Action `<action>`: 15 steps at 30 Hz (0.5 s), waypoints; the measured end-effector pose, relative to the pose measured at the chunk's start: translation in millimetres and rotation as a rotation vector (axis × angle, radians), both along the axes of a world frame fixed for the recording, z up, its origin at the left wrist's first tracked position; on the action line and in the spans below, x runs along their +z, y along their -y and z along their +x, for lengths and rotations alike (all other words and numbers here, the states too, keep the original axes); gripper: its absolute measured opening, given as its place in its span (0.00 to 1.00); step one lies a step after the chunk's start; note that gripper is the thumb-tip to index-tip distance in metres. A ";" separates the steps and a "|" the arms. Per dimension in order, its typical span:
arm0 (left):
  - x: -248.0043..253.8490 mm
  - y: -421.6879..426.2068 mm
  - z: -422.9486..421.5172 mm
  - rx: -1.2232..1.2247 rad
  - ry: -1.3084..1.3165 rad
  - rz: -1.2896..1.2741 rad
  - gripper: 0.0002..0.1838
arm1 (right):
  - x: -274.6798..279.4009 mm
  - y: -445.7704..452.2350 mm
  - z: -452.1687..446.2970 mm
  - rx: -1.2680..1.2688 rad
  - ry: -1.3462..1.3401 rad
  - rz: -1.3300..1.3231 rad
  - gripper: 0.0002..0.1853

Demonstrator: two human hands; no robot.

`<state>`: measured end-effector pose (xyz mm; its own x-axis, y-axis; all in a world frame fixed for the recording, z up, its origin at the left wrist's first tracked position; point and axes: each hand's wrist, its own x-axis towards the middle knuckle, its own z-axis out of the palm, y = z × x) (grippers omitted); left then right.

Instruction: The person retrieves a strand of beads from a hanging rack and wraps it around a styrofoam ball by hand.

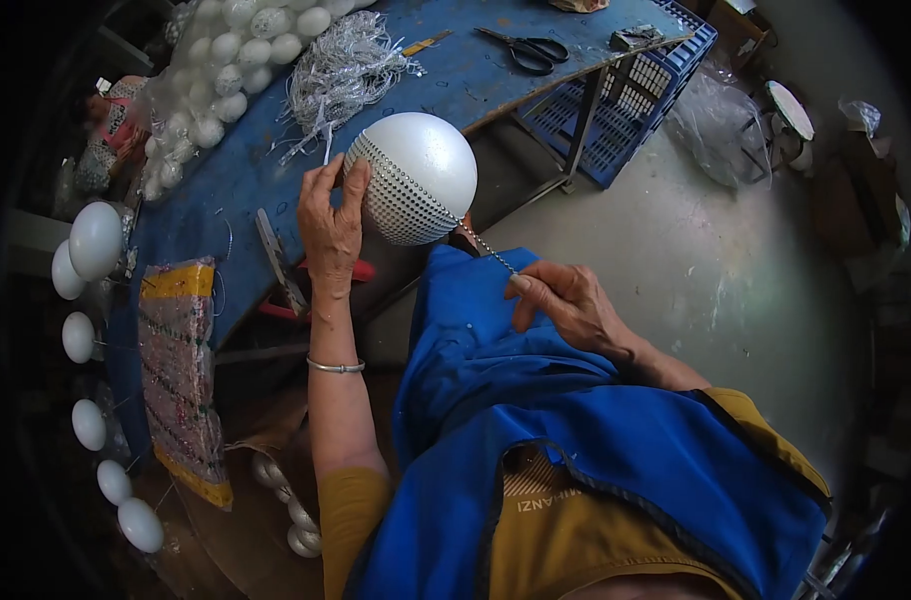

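A large white ball (434, 150) hangs in front of me above the edge of the blue table. Rows of small silvery beads cover its lower left part. My left hand (332, 220) grips the ball at its left side, with thumb and fingertips near the top of the beaded rows. From the ball's lower right a bead chain (488, 249) runs taut to my right hand (568, 306). The chain's end is pinched between that hand's thumb and forefinger, above the blue apron (476, 330) on my lap.
On the blue table (446, 88) lie black scissors (529, 50), a heap of silvery strands (346, 75) and bagged white balls (256, 50). More white balls (96, 240) stand at left beside a packet (179, 360). A blue crate (601, 135) is under the table; another person (116, 130) sits beyond.
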<state>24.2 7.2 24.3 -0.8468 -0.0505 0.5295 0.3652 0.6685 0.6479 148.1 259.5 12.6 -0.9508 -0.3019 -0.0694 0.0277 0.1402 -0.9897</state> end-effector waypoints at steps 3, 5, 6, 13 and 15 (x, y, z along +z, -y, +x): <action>3.8 -3.0 -0.4 0.010 0.158 0.149 0.29 | 0.4 -6.7 6.4 -0.014 0.017 -0.016 0.19; 0.4 -3.0 -5.4 0.016 0.198 0.205 0.28 | 2.2 -8.4 7.1 -0.016 0.026 -0.033 0.19; -5.0 -1.7 -8.5 0.037 0.092 0.162 0.26 | 3.7 -8.0 7.1 -0.005 0.037 -0.035 0.18; -6.9 -8.3 -14.7 0.092 -0.019 0.254 0.21 | 11.7 0.1 3.2 0.048 0.086 -0.030 0.17; -3.8 -12.4 -13.0 0.080 -0.011 0.258 0.20 | 7.0 -0.9 0.8 0.039 0.109 -0.052 0.17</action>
